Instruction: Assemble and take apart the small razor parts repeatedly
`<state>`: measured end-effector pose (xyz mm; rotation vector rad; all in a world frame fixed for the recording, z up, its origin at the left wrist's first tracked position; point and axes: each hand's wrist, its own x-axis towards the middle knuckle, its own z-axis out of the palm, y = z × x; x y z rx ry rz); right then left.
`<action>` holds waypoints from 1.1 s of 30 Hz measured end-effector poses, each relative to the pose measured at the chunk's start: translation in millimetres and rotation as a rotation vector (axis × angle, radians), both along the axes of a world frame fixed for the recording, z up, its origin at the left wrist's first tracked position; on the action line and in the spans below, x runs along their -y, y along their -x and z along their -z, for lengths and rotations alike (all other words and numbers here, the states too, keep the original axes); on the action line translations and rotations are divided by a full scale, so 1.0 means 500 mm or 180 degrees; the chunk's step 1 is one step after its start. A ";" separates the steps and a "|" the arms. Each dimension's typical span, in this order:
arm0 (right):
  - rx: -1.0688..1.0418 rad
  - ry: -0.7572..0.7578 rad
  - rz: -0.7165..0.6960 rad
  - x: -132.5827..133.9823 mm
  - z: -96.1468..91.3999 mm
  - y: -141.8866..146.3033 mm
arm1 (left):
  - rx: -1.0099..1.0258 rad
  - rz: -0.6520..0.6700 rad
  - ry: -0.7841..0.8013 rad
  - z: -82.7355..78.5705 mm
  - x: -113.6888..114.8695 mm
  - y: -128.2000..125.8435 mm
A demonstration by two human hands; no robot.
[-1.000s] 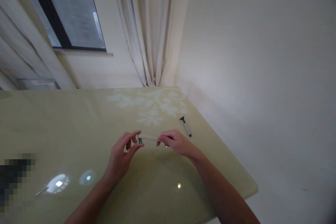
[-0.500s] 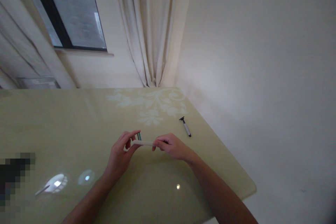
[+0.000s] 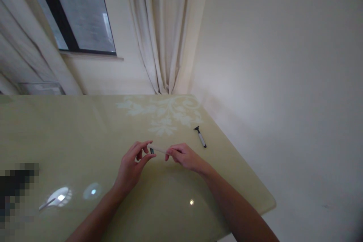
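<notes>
A slim white stick (image 3: 159, 149) spans the gap between my two hands, above the table. At its left end a small dark, teal-tinted piece (image 3: 152, 151) points downward; its kind is too small to make out. My left hand (image 3: 134, 162) pinches this end, index finger above the stick and thumb tip below the dark piece. The other end disappears into my right hand (image 3: 183, 156), whose thumb and fingers are closed round it. Beyond my right hand lies a razor (image 3: 201, 138) with a grey and black handle, touched by neither hand.
The glossy pale green table (image 3: 119, 121) has a white floral pattern at the back and a slanting right edge near the wall (image 3: 269, 83). A thin stick-like thing (image 3: 47, 204) lies at the left front, by a blurred dark patch. Curtains (image 3: 159, 26) hang behind.
The white stick has turned over: its dark and teal piece stood upward and now points down. Its left end is tilted higher. Both hands stay in nearly the same place; the razor has not moved.
</notes>
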<state>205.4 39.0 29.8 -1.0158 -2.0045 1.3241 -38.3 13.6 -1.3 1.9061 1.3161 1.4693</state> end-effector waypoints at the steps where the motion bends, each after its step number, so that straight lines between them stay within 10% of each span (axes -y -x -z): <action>1: 0.0009 0.0033 -0.0076 0.000 0.001 0.001 | -0.0016 -0.0008 0.0008 0.000 0.000 -0.001; 33: -0.0231 0.0149 0.0202 0.002 -0.005 -0.002 | 0.0054 -0.0089 -0.0041 -0.004 0.000 0.001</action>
